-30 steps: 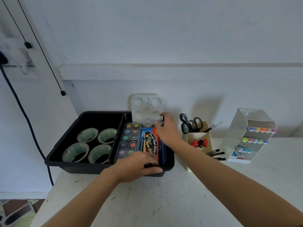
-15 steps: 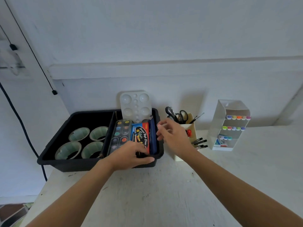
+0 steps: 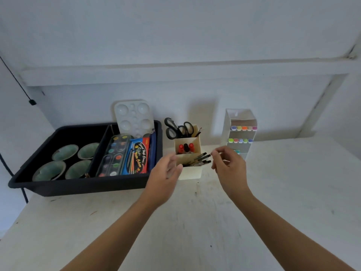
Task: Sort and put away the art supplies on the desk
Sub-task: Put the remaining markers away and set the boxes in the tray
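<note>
Cream stepped plastic pen organiser [image 3: 190, 173] at frame centre, upright on the scuffed white tabletop [image 3: 195, 227], just right of the black plastic tray [image 3: 78, 187]. Rear tier: black-handled scissors [image 3: 178, 129], handles up. Middle tier: red-capped markers [image 3: 185, 148]. Front tier: black pens [image 3: 200, 160], slanted toward the right.

Left grip [image 3: 166, 171] at the organiser's near-left corner, fingers relaxed and apart, empty; contact with the organiser wall indiscernible through blur. Right grip [image 3: 228, 165] just right of the pen ends, fingers loosely curved and apart, thumb near forefinger, nothing between them.

Tray at left of frame, split by a divider. Left compartment: four pale tape rolls [image 3: 49, 171] lying flat, two by two. Right compartment: long watercolour pan set [image 3: 114, 155] beside a blue-and-red printed flat box [image 3: 139, 157], both sloped upward toward the back; white plastic mixing palette [image 3: 132, 118] upright behind them, top above the tray rim.

Clear plastic tiered marker rack [image 3: 241, 118] right of centre against the wall, behind the right grip, rows of colour-capped markers [image 3: 243, 128] facing forward. Thin black cord [image 3: 19, 83] at upper left of frame.
</note>
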